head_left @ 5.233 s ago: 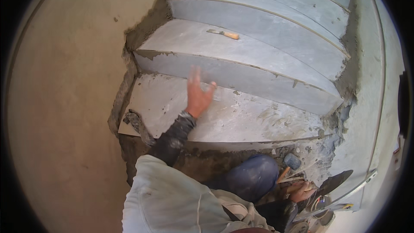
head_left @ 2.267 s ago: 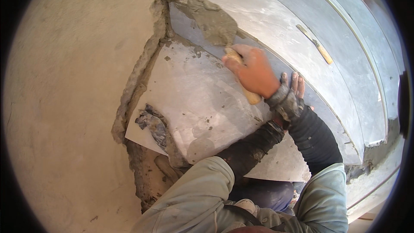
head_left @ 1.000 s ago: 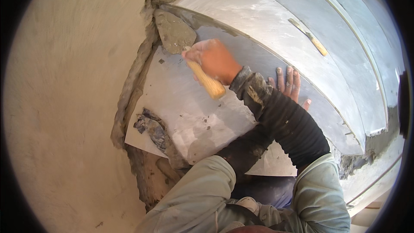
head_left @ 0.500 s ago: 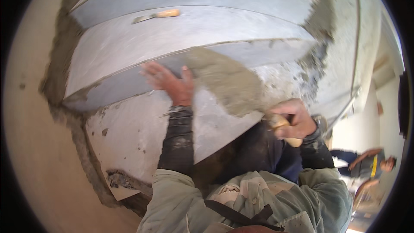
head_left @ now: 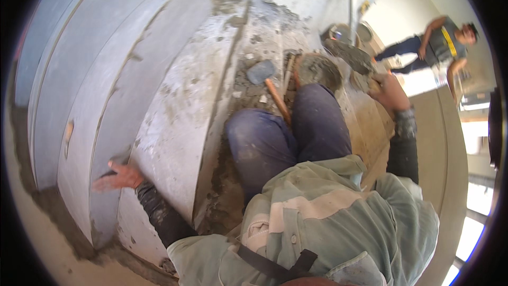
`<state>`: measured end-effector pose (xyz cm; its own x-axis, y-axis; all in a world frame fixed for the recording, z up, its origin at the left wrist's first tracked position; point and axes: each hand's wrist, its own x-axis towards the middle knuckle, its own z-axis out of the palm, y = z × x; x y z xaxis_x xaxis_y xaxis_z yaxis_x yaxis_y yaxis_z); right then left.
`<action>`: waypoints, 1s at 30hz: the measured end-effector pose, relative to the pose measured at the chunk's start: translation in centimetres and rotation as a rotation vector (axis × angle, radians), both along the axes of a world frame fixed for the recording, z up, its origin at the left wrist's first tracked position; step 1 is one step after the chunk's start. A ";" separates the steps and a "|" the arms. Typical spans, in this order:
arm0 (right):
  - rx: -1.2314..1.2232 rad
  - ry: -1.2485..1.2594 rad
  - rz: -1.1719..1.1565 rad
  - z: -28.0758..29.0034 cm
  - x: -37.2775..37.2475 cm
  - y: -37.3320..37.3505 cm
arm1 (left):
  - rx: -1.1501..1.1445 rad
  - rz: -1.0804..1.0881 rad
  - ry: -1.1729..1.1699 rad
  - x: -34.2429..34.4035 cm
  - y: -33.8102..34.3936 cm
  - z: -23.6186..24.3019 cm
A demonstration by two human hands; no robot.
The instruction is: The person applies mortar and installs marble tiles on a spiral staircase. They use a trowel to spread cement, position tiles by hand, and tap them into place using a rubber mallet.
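Note:
My right hand (head_left: 390, 94), out at the right, is closed around the handle of a trowel (head_left: 349, 56). Its broad blade is coated with grey mortar and points away to the left, above the far rim of a mortar bucket (head_left: 318, 72). Over on the left, my left hand (head_left: 119, 176) lies with fingers stretched against a grey stair riser (head_left: 114, 153), holding nothing. A small scraper with a wooden handle (head_left: 69, 131) rests on the step above that hand.
Between my knees and the stairs, a mallet (head_left: 261, 72) with a grey head leans beside the mortar bucket. More buckets (head_left: 341, 33) stand beyond. A person (head_left: 444, 42) is at the far right. Rough mortar (head_left: 69, 222) edges the stairs along the wall (head_left: 32, 254).
My view has turned right. My right hand has swung the trowel away from the riser toward the buckets. My left hand remains at the riser, which now appears farther left.

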<state>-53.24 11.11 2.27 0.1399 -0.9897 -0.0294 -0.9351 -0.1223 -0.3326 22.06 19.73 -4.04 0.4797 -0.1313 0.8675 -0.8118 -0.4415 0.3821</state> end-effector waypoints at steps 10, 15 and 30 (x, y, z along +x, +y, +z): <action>0.155 0.362 -0.076 -12.8 -0.4 -6.3 | 0.240 -0.142 0.024 -2.1 3.0 3.1; 0.133 0.386 -0.011 -23.5 -1.7 -9.3 | 0.420 -0.206 0.245 -2.9 7.6 4.4; 0.108 0.190 0.319 -29.9 22.2 -14.6 | -0.017 0.025 0.538 4.6 10.9 -0.4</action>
<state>-31.06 -3.45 -27.68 0.4220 -0.8873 -0.1859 -0.9020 -0.3905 -0.1839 26.64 30.67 -4.41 0.8598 -0.1021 0.5003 -0.4887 -0.4486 0.7483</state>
